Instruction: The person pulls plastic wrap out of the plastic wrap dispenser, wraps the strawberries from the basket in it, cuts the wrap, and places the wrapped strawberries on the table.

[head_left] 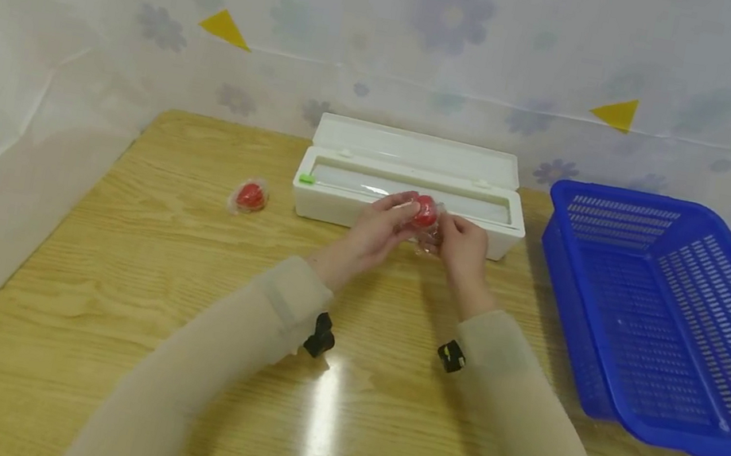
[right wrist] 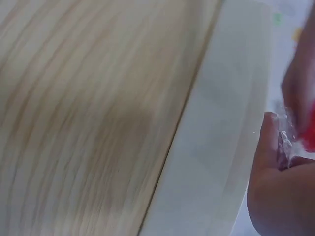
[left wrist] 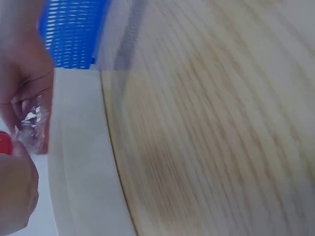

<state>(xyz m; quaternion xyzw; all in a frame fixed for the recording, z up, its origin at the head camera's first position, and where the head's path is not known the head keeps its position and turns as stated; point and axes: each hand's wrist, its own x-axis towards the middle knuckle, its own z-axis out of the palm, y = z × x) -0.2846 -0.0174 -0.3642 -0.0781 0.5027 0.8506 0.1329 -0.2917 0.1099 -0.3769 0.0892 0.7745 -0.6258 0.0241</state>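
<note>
A round red object (head_left: pixel 425 211), its exact kind unclear, is held up in front of a white box in the head view. My left hand (head_left: pixel 375 231) grips it with curled fingers. Clear plastic film (head_left: pixel 429 240) hangs from its right side, and my right hand (head_left: pixel 465 251) pinches that film. In the left wrist view the crinkled film (left wrist: pixel 34 123) shows between both hands; the right wrist view also catches the film (right wrist: pixel 285 137) at the fingers. The white box (head_left: pixel 332 210) stands with its lid (head_left: pixel 415 149) raised, a pale roll lying inside.
Left of the box, a second red object (head_left: pixel 250 197) wrapped in clear film lies on the wooden table (head_left: pixel 131 286). A blue plastic basket (head_left: pixel 575 320) stands at the right. Behind the table hangs a flowered sheet (head_left: pixel 397 40) with yellow triangles.
</note>
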